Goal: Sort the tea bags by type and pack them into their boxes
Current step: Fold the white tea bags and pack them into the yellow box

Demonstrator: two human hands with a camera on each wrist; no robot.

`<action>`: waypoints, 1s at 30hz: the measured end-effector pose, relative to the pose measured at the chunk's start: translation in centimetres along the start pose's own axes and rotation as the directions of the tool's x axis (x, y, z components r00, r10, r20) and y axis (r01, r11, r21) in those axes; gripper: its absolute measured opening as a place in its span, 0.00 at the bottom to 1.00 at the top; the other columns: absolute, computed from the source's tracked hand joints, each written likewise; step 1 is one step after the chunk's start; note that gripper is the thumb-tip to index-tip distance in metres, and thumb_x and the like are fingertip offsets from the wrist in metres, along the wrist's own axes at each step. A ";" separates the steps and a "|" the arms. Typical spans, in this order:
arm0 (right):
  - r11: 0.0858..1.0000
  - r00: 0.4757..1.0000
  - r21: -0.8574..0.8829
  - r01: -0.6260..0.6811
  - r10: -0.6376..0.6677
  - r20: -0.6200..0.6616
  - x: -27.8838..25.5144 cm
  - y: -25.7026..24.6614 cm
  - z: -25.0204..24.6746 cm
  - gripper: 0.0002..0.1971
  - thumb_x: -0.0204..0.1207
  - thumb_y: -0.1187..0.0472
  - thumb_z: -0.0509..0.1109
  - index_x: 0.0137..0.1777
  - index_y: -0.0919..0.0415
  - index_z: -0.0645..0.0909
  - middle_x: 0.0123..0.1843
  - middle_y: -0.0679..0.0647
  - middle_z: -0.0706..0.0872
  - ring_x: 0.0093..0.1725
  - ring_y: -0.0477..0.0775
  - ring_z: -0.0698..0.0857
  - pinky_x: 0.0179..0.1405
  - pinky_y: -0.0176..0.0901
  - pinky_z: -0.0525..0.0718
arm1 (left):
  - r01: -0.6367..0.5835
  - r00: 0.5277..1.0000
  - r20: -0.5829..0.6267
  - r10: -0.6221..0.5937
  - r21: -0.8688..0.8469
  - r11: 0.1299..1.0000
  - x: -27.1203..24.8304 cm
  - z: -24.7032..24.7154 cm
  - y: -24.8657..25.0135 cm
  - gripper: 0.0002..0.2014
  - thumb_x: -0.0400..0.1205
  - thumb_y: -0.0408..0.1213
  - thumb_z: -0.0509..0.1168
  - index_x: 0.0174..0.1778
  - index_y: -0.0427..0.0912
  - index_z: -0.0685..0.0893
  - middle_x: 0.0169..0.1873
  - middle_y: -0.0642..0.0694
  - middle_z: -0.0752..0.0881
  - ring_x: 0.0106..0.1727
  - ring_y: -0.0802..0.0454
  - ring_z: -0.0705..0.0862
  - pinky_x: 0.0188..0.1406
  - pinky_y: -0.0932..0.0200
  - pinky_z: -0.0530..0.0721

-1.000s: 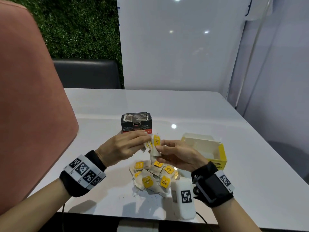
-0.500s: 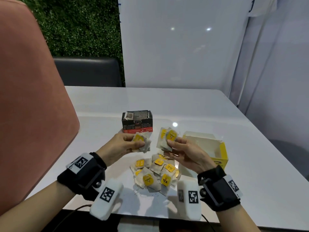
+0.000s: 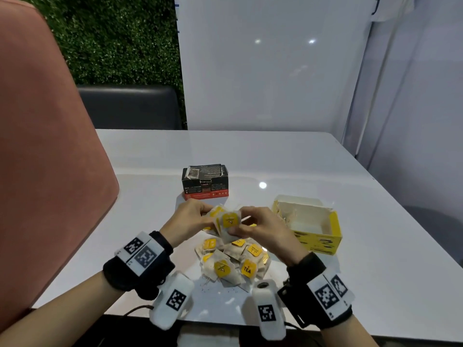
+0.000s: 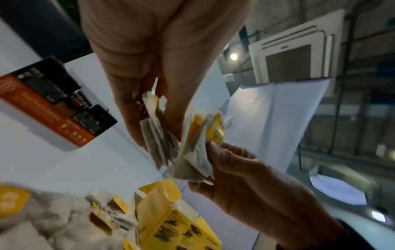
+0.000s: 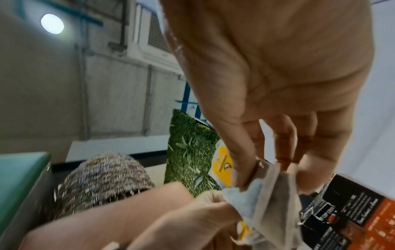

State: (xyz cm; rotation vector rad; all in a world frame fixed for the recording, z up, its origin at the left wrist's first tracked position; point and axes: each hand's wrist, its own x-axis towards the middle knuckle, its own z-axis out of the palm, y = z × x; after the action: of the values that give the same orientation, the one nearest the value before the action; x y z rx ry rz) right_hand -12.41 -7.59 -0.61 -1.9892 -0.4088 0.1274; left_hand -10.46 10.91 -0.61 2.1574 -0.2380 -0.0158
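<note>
Above the table my left hand (image 3: 200, 217) and right hand (image 3: 246, 225) meet, each pinching a small bunch of yellow-tagged tea bags (image 3: 227, 221). In the left wrist view the left bunch (image 4: 159, 135) and the right bunch (image 4: 198, 148) touch edge to edge. The right wrist view has my fingers (image 5: 245, 162) on the paper bags (image 5: 271, 191). Below the hands, a pile of several loose tea bags (image 3: 233, 264) lies on the white table (image 3: 275, 156). An open, nearly empty yellow box (image 3: 314, 230) stands at the right. A black and red box (image 3: 205, 182) stands behind the hands.
A pink chair back (image 3: 45, 171) rises close on the left and a dark seat (image 3: 130, 106) stands beyond the table's far edge. White panels (image 3: 263, 71) close off the back and right. The table's near edge (image 3: 225, 324) lies just under my wrists.
Half a second ago the hands were apart, each with its own bunch of tea bags. Now they have come together and the two bunches touch.
</note>
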 end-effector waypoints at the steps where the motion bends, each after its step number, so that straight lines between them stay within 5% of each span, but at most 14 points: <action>1: 0.999 1.000 -0.045 0.008 -0.009 -0.028 0.1 0.0 0.1 0.07 0.71 0.60 0.76 0.46 0.62 0.85 0.48 0.53 0.89 0.45 0.47 0.87 0.43 0.38 0.83 | -0.003 1.000 0.001 0.003 0.038 0.999 0.1 0.0 0.1 0.12 0.73 0.38 0.75 0.23 0.51 0.87 0.32 0.48 0.86 0.34 0.60 0.80 0.38 0.59 0.77; 4: 0.999 0.997 -0.033 0.023 -0.025 -0.067 0.2 0.2 0.3 0.08 0.69 0.61 0.77 0.45 0.61 0.83 0.45 0.52 0.88 0.42 0.48 0.86 0.40 0.38 0.82 | 0.037 0.995 0.087 -0.039 0.027 0.999 0.3 -0.4 -0.4 0.13 0.74 0.44 0.74 0.27 0.40 0.88 0.31 0.44 0.81 0.35 0.52 0.75 0.37 0.56 0.71; 7: 0.995 0.999 0.101 0.007 -0.002 -0.049 0.4 0.4 0.2 0.15 0.67 0.64 0.78 0.52 0.60 0.80 0.46 0.55 0.87 0.39 0.47 0.84 0.40 0.41 0.86 | 0.110 0.983 0.158 -0.098 -0.068 0.992 0.4 -0.6 -0.2 0.12 0.77 0.40 0.70 0.31 0.38 0.90 0.29 0.44 0.84 0.31 0.55 0.78 0.34 0.59 0.76; 10: 0.968 1.000 0.251 -0.001 0.007 -0.026 0.5 0.9 -0.1 0.13 0.71 0.69 0.74 0.54 0.57 0.82 0.52 0.61 0.88 0.47 0.55 0.87 0.48 0.48 0.87 | 0.232 0.954 0.258 -0.151 -0.318 0.919 0.3 -0.9 0.2 0.17 0.76 0.40 0.67 0.47 0.27 0.88 0.42 0.35 0.90 0.37 0.53 0.88 0.40 0.65 0.86; 13: 0.915 0.998 0.401 -0.039 0.058 -0.036 0.2 1.8 -0.2 0.08 0.74 0.68 0.71 0.52 0.60 0.86 0.52 0.63 0.89 0.52 0.64 0.88 0.55 0.55 0.86 | 0.277 0.931 0.341 -0.134 -0.416 0.866 0.2 -1.5 0.2 0.21 0.69 0.37 0.70 0.53 0.27 0.86 0.49 0.36 0.90 0.46 0.52 0.89 0.46 0.67 0.86; 17: 0.781 0.993 0.616 -0.098 0.115 0.013 0.0 2.8 -0.3 0.05 0.76 0.70 0.68 0.46 0.64 0.85 0.44 0.57 0.89 0.47 0.56 0.88 0.47 0.42 0.87 | 0.226 0.947 0.301 -0.115 -0.364 0.904 0.0 -1.8 -0.4 0.16 0.73 0.26 0.72 0.56 0.27 0.85 0.52 0.32 0.88 0.50 0.48 0.86 0.50 0.65 0.86; 20: 0.737 0.993 0.670 -0.092 0.121 0.004 -0.2 3.2 -0.5 0.05 0.76 0.70 0.68 0.44 0.63 0.84 0.45 0.58 0.88 0.51 0.59 0.87 0.53 0.47 0.85 | 0.145 0.977 0.186 -0.100 -0.247 0.958 0.0 -1.7 -0.5 0.06 0.75 0.24 0.70 0.47 0.31 0.87 0.42 0.36 0.87 0.40 0.52 0.86 0.41 0.67 0.85; 24: 0.875 0.999 0.483 -0.012 -0.004 0.033 -0.6 2.3 -1.1 0.05 0.74 0.69 0.70 0.47 0.63 0.86 0.47 0.57 0.90 0.50 0.58 0.88 0.57 0.49 0.85 | 0.064 0.987 0.149 -0.062 -0.011 0.998 0.3 -1.5 -0.2 0.04 0.72 0.27 0.74 0.41 0.33 0.88 0.33 0.43 0.86 0.32 0.61 0.84 0.34 0.70 0.82; 27: 0.992 0.986 0.111 0.065 -0.081 0.146 -0.1 0.9 -1.2 0.05 0.72 0.65 0.73 0.47 0.61 0.85 0.50 0.52 0.86 0.55 0.55 0.85 0.60 0.50 0.83 | 0.023 0.957 0.286 -0.057 0.120 0.992 0.7 -1.5 0.3 0.04 0.73 0.27 0.72 0.40 0.27 0.87 0.32 0.41 0.85 0.34 0.56 0.83 0.41 0.58 0.86; 30: 0.983 0.972 -0.150 0.101 -0.065 0.227 0.8 -0.1 -1.2 0.05 0.72 0.60 0.75 0.42 0.51 0.81 0.49 0.48 0.84 0.55 0.53 0.83 0.60 0.52 0.82 | -0.015 0.918 0.392 -0.062 0.191 0.982 1.2 -1.4 1.3 0.04 0.75 0.29 0.73 0.36 0.31 0.87 0.27 0.49 0.84 0.29 0.62 0.80 0.32 0.67 0.80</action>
State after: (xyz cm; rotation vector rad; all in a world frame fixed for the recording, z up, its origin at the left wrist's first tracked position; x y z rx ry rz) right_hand -11.40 -8.26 0.10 -2.1206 -0.6640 0.2723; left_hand -9.32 11.13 1.39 2.3326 -0.4635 -0.4672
